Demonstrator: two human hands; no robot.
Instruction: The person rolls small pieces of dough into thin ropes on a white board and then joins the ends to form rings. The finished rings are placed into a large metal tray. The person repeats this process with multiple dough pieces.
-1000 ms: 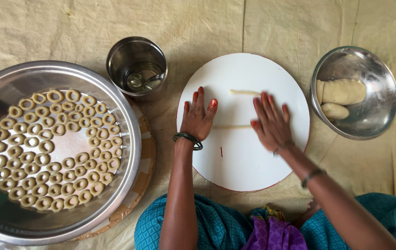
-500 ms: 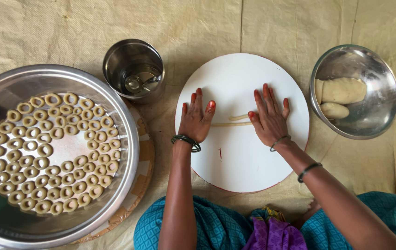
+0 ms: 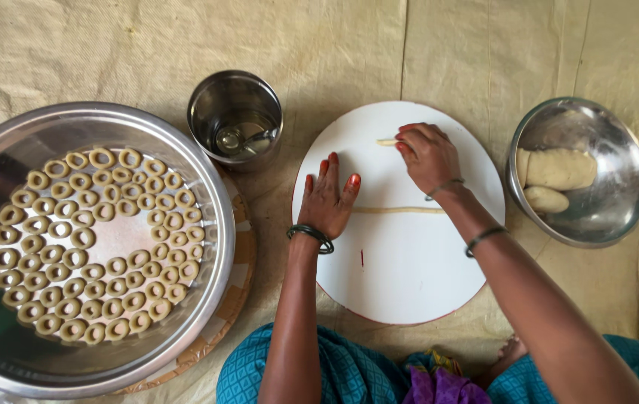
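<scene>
A round white board lies in front of me. My left hand rests flat on it, fingers spread, covering the left end of a thin rolled dough strand. Farther up the board, my right hand pinches a second short dough strip between its fingertips. Both wrists wear dark bangles.
A large steel tray at the left holds several small dough rings. A steel cup with a spoon stands behind the board. A steel bowl at the right holds dough lumps. Woven matting covers the floor.
My right hand has left the long strand and moved up the board to pinch the short strip. The left hand stays flat on the strand's left end.
</scene>
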